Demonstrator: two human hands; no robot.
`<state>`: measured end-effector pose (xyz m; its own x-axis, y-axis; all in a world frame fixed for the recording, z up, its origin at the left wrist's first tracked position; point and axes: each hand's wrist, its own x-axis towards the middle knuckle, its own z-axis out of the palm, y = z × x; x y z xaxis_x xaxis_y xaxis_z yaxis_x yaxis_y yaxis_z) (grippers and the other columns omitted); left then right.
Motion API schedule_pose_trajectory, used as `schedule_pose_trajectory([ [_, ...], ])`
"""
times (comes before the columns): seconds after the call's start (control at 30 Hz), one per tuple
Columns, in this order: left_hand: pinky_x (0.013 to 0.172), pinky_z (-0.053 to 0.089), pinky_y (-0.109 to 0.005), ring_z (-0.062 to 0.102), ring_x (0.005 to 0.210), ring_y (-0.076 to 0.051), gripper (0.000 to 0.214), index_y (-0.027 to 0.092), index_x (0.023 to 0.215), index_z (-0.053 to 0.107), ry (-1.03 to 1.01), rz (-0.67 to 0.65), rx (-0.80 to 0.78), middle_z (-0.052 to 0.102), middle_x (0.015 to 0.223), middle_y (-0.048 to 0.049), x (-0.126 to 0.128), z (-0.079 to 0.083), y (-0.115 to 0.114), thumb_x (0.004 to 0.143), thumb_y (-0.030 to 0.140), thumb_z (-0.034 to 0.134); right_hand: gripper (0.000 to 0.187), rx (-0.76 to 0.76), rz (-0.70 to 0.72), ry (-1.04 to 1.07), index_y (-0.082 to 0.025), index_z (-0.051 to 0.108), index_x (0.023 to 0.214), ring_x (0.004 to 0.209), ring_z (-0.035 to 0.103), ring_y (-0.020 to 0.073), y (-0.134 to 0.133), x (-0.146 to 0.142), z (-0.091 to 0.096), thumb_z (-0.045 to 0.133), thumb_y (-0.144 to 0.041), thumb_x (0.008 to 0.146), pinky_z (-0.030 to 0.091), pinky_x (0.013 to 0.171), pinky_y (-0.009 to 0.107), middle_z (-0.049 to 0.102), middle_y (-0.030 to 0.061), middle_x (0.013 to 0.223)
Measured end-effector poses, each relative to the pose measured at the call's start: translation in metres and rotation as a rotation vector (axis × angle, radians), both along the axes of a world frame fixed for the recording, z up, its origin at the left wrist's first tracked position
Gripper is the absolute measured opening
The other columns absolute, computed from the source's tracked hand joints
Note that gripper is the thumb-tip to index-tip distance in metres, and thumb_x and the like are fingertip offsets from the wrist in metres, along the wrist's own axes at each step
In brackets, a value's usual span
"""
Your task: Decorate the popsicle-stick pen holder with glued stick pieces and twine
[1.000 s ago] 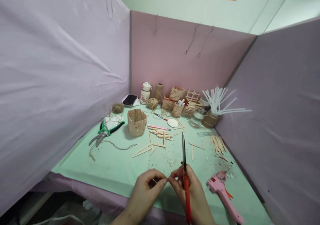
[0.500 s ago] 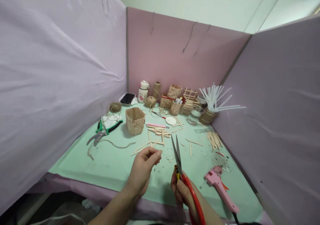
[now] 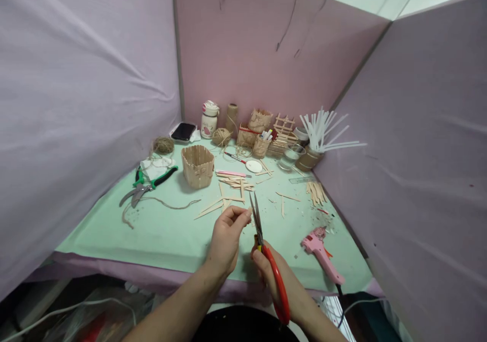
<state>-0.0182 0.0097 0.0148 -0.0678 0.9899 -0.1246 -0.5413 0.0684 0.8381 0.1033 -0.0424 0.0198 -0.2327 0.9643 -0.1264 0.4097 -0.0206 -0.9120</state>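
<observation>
My left hand (image 3: 227, 238) is closed in a pinch on a small pale wooden piece (image 3: 250, 212), mostly hidden by the fingertips. Just to its right, my right hand (image 3: 266, 263) grips a pair of scissors (image 3: 274, 278) with red handles, its blades slightly apart and pointing up and away from me. The blade tips stand close by the left fingertips; whether they touch the piece, I cannot tell. A small brown and yellow part shows by the scissors' pivot. Beyond the hands lie loose wooden sticks (image 3: 233, 199), and farther left stands a wooden stick basket (image 3: 198, 167).
Green-handled pruning shears (image 3: 146, 185) and a length of twine (image 3: 167, 205) lie on the left. A pink glue gun (image 3: 323, 255) rests on the right. Along the back are a white bottle (image 3: 209, 120), a glass bowl (image 3: 291, 158) and white glue sticks (image 3: 321, 131).
The camera view has tilted downward. My left hand has come closer to the scissors, so its fingertips are now beside the blades. The scissors stay in my right hand.
</observation>
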Motion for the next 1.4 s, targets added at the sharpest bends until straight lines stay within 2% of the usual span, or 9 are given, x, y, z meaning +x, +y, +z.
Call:
schedule_pose_trajectory([
  [0.17,0.074,0.042,-0.025,0.051,0.074,-0.012,0.017,0.017,0.073,0.06,0.057,0.004,0.058,0.058,0.073,0.0005,0.003,-0.007,-0.001,0.076,0.031,0.068,0.041,0.003,0.028,-0.054,-0.02,0.043,0.078,0.066,0.041,0.0136,-0.004,0.001,0.005,0.038,-0.059,0.091,0.038,0.062,0.027,0.044,-0.0026,0.071],
  [0.47,0.073,0.042,-0.026,0.053,0.074,-0.014,0.016,0.017,0.075,0.061,0.238,-0.007,0.12,0.059,0.074,-0.0001,0.001,-0.011,-0.005,0.079,0.032,0.064,0.04,0.02,0.023,-0.068,-0.02,0.044,0.077,0.066,0.04,0.0132,-0.004,0.004,0.001,0.04,-0.056,0.091,0.038,0.061,0.026,0.044,-0.0028,0.072],
  [0.63,0.069,0.039,-0.024,0.049,0.07,-0.012,0.018,0.017,0.071,0.058,0.213,-0.021,0.095,0.055,0.068,0.0018,0.002,-0.011,-0.006,0.079,0.032,0.064,0.039,0.031,0.017,-0.113,-0.02,0.043,0.077,0.065,0.04,0.0132,-0.005,0.007,-0.005,0.038,-0.055,0.093,0.037,0.06,0.026,0.044,-0.0032,0.071],
  [0.8,0.067,0.039,-0.024,0.048,0.068,-0.011,0.019,0.017,0.069,0.055,0.098,-0.055,0.043,0.053,0.067,0.0024,0.007,-0.012,-0.007,0.077,0.031,0.065,0.04,0.039,-0.012,-0.17,-0.02,0.044,0.077,0.065,0.042,0.0141,-0.005,0.007,-0.011,0.034,-0.056,0.094,0.038,0.061,0.026,0.048,-0.0018,0.07],
  [1.1,0.065,0.038,-0.024,0.047,0.066,-0.011,0.014,0.017,0.07,0.06,0.107,-0.079,0.016,0.055,0.068,0.0014,0.01,-0.009,-0.007,0.073,0.029,0.066,0.044,0.01,-0.045,-0.295,-0.022,0.042,0.071,0.061,0.045,0.0152,-0.007,0.013,-0.005,0.029,-0.058,0.093,0.036,0.058,0.027,0.052,-0.0006,0.066],
  [1.27,0.064,0.038,-0.024,0.046,0.064,-0.011,0.012,0.017,0.069,0.062,0.176,-0.137,0.013,0.056,0.067,0.0013,0.014,-0.011,-0.007,0.072,0.027,0.065,0.041,-0.023,-0.07,-0.316,-0.022,0.043,0.071,0.061,0.046,0.0151,-0.013,0.024,-0.01,0.033,-0.054,0.094,0.035,0.058,0.026,0.053,-0.0012,0.066],
  [1.4,0.057,0.034,-0.023,0.043,0.056,-0.009,0.018,0.016,0.065,0.06,0.217,-0.273,-0.022,0.056,0.061,0.0009,0.018,-0.015,-0.008,0.074,0.03,0.062,0.037,-0.068,-0.129,-0.344,-0.022,0.041,0.071,0.06,0.045,0.0149,-0.019,0.03,-0.013,0.038,-0.051,0.094,0.033,0.057,0.027,0.051,-0.0028,0.063],
])
